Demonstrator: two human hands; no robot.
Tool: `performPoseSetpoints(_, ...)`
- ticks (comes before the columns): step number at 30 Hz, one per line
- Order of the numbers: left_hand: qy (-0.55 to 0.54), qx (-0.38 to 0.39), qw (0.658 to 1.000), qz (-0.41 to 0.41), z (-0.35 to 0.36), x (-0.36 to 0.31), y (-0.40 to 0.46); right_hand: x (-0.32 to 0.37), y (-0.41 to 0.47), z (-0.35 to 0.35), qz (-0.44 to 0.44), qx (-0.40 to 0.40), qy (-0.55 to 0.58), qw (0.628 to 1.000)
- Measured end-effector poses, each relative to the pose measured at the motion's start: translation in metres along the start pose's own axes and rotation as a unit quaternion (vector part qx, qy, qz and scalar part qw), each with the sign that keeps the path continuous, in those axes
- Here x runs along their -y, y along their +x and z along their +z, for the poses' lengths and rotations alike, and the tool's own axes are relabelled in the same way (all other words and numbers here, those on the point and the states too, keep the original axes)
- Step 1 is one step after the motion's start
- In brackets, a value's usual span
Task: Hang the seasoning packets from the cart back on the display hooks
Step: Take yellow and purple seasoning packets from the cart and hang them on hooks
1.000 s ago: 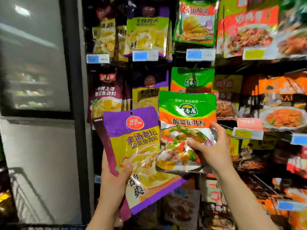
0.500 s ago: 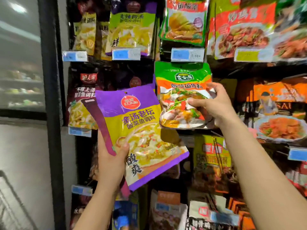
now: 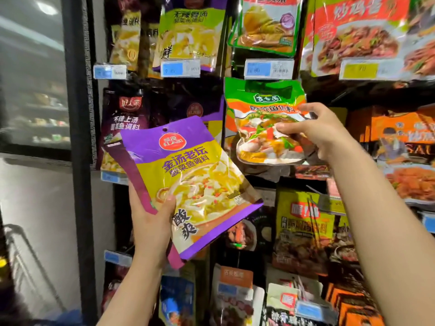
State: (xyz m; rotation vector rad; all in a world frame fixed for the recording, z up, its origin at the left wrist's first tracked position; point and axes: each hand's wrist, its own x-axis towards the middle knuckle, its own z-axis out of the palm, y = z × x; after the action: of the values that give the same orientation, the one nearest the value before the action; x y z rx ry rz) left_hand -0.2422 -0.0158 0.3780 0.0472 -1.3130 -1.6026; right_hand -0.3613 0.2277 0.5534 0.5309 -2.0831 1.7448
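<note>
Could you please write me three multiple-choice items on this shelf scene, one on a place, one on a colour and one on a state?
1. Where is the green packet?
A. in a cart
B. raised against the display, below a blue price tag
C. on the floor

2. What colour borders the packet in the left hand?
A. purple
B. red
C. black

3. What is the right hand doing?
A. hanging empty
B. pressing a price tag
C. gripping the green packet

Answers: 1 B, it sits up at the hooks under the tag; 2 A, the purple packet has purple edges; 3 C, thumb and fingers curl round its side.
</note>
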Motion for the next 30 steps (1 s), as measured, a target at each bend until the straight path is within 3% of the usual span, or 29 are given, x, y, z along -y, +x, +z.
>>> performPoseSetpoints(4,-0.004,0.004,1.0,0.0,-0.001,0.0,-0.003,-0.003,0.007,0.001,0.011,0.005,-0.015,1.0)
performPoseSetpoints(11,0.0,0.006,1.0,0.009,-0.014,0.001,-0.009,-0.045,0.03,0.05,0.023,-0.064,-0.051,0.996)
performPoseSetpoints(16,0.033,-0.014,0.999,0.002,-0.044,0.006,-0.007,-0.061,0.039,0.081,0.038,-0.093,-0.17,0.98)
performPoseSetpoints(26,0.029,-0.049,0.998,0.002,-0.079,-0.004,0.002,-0.097,0.04,0.088,0.041,-0.109,-0.28,0.953)
performPoseSetpoints(29,0.013,-0.041,0.999,0.004,-0.076,-0.006,0.007,-0.087,0.004,0.087,-0.069,-0.132,-0.255,0.955)
performPoseSetpoints(30,0.003,-0.037,0.999,0.005,-0.073,-0.006,0.009,-0.08,-0.015,0.091,-0.117,-0.103,-0.232,0.96)
